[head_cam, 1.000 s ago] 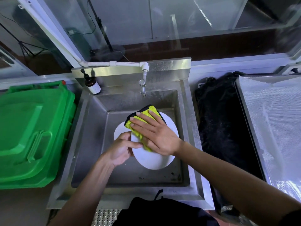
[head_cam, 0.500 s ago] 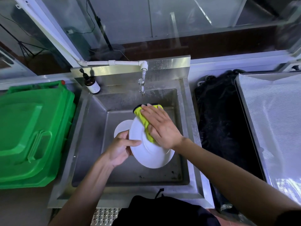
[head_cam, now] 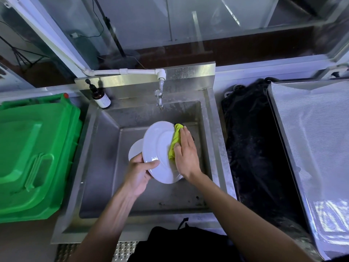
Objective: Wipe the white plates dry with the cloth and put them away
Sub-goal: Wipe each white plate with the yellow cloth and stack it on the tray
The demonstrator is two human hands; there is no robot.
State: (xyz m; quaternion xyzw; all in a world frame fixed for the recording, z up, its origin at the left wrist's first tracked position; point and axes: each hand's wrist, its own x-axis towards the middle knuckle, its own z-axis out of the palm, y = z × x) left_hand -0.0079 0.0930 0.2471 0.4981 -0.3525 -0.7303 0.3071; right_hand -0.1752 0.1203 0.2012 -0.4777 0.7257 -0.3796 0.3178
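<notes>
Left hand (head_cam: pixel 138 172) fingers grip plate (head_cam: pixel 157 148) rim; right hand (head_cam: pixel 186 153) fingers flat, pressing cloth (head_cam: pixel 174 141).

Dim, bluish, wide-angle edge distortion

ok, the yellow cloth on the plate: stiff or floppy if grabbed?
Probably floppy: the yellow cloth bunches into folds under the right hand against the plate. Likely light and soft, so it should drape rather than hold shape.
</notes>
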